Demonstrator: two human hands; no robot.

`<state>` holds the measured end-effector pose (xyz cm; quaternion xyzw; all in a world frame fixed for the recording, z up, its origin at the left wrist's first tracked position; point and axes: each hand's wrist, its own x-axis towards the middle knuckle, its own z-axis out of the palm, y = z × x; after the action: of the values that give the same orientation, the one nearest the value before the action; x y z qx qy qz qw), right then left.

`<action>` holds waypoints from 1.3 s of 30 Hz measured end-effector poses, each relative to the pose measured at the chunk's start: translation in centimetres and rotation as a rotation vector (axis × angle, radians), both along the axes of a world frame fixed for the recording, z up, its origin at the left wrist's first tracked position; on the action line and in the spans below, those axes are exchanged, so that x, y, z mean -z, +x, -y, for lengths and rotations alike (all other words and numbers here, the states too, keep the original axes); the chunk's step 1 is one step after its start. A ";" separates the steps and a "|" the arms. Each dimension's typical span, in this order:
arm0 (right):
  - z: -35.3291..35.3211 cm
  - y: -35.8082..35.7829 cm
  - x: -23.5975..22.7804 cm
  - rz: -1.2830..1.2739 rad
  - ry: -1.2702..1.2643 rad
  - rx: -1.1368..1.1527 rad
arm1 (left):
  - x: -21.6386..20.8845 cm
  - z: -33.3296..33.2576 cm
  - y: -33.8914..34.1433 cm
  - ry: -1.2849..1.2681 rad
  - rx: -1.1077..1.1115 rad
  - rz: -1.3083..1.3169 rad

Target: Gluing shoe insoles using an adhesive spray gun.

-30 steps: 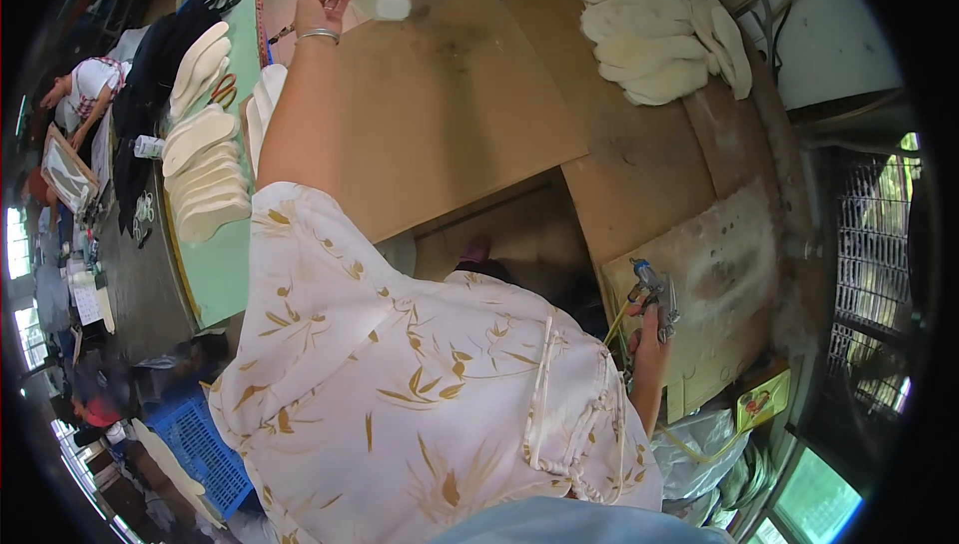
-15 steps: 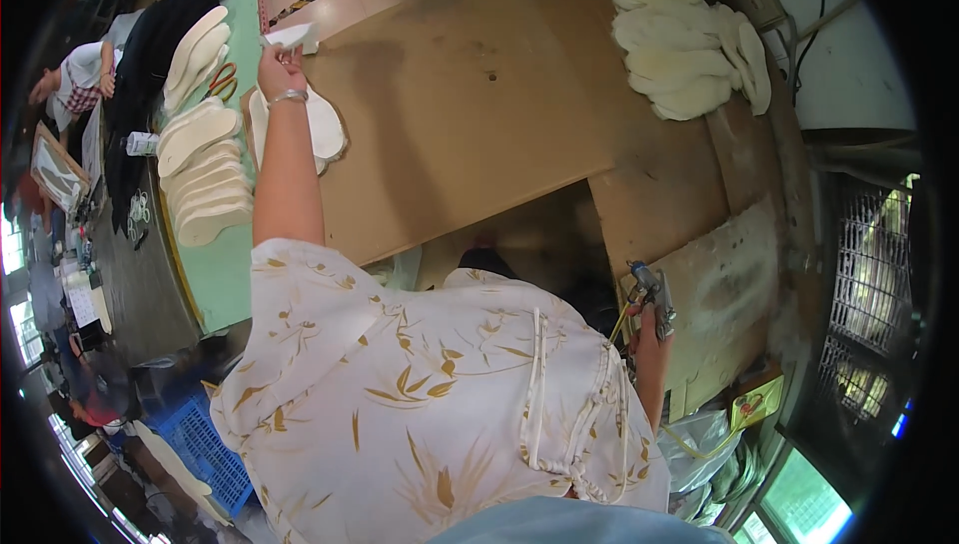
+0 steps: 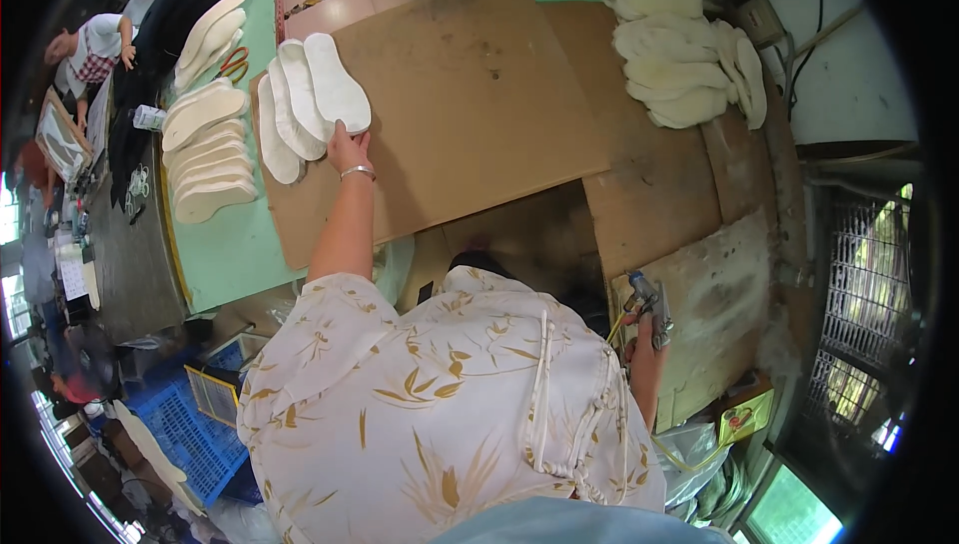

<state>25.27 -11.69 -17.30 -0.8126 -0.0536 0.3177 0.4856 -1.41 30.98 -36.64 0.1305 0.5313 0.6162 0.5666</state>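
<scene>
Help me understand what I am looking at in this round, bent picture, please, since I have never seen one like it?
It comes from a wide fisheye camera worn on a person's head, looking down, which is why straight edges curve. No machine is involved, only two bare hands. The left hand rests on white shoe insoles fanned out on a brown cardboard sheet. The right hand has its grip on a metal spray gun near the worn board. More insoles are stacked on the green table and piled top right.

3 white insoles (image 3: pixel 305 104) fanned flat on cardboard sheet (image 3: pixel 470 114), overlapping, toes pointing away.
</scene>
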 end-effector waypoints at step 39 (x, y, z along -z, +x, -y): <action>10.1 10.8 2.5 -0.068 0.073 0.668 | 1.0 -2.3 50.1 1.235 1.525 -1.225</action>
<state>36.11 -21.79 -19.82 -0.7563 0.2207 0.1658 0.5932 48.69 33.29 -37.64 0.9487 0.1087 0.1025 0.2785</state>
